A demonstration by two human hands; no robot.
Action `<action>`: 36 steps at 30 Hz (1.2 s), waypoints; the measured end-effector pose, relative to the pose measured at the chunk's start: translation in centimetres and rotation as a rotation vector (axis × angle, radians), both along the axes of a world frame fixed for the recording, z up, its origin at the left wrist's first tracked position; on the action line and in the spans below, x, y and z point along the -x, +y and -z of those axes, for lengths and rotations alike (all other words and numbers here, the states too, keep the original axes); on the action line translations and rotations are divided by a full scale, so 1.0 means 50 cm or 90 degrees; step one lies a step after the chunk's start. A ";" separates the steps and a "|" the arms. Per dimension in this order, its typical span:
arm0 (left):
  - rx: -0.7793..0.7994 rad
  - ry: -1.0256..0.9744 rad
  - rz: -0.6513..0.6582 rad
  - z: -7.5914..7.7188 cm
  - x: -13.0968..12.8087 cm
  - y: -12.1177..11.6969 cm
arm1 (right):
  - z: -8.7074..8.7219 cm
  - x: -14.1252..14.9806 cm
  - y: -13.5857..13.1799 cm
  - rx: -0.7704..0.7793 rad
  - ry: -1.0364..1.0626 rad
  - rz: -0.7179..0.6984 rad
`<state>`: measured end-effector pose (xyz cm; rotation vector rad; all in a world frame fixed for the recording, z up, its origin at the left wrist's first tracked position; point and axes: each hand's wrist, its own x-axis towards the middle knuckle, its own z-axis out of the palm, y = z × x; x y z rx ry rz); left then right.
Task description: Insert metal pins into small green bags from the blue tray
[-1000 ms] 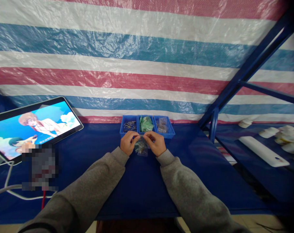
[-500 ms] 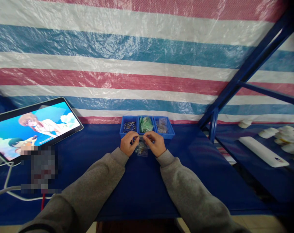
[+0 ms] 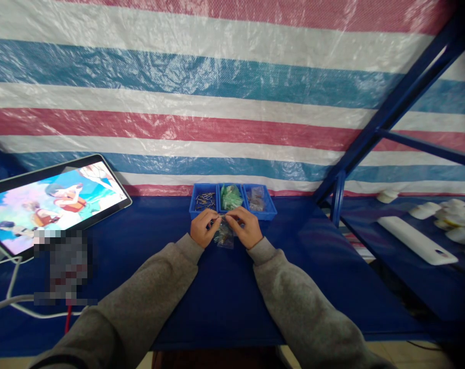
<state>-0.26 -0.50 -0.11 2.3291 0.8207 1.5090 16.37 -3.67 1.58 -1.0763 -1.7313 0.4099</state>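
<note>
A small clear plastic bag (image 3: pixel 225 238) hangs between my two hands, with small pieces inside that I cannot make out. My left hand (image 3: pixel 204 227) pinches its upper edge on the left. At the opposite side of that edge, my right hand (image 3: pixel 245 225) is closed in a pinch too. Just beyond the hands stand three blue bins in a row. The left bin (image 3: pixel 193 206) holds screws (image 3: pixel 205 200), the middle one green plastic pieces or bags (image 3: pixel 231 197), and the right one (image 3: pixel 271 207) small clear bags (image 3: pixel 256 198).
A tablet (image 3: pixel 59 205) showing a cartoon leans at the left, with white cables (image 3: pixel 12 287) and a blurred-out item (image 3: pixel 68 266) before it. Blue metal bars (image 3: pixel 370 130) rise at the right. Beyond them lie a long white object (image 3: pixel 417 240) and several white rolls (image 3: pixel 455 215).
Both hands stay nearly in place at the bag's top edge, their fingertips shifting only slightly. The picture on the tablet has changed.
</note>
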 end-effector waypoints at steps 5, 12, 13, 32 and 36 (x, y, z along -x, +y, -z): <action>0.001 0.002 -0.015 -0.001 0.001 0.001 | 0.000 0.001 0.000 -0.009 -0.010 0.004; -0.002 0.009 -0.045 0.003 -0.001 0.003 | 0.008 0.000 0.005 -0.013 -0.024 0.001; -0.008 0.010 -0.051 0.004 -0.001 0.003 | 0.009 0.000 0.005 -0.011 -0.027 0.000; -0.018 0.046 -0.099 0.004 0.004 0.007 | 0.005 -0.002 0.003 -0.025 -0.042 0.037; -0.012 0.029 -0.087 0.001 0.002 0.002 | 0.008 -0.001 0.004 -0.024 -0.026 0.042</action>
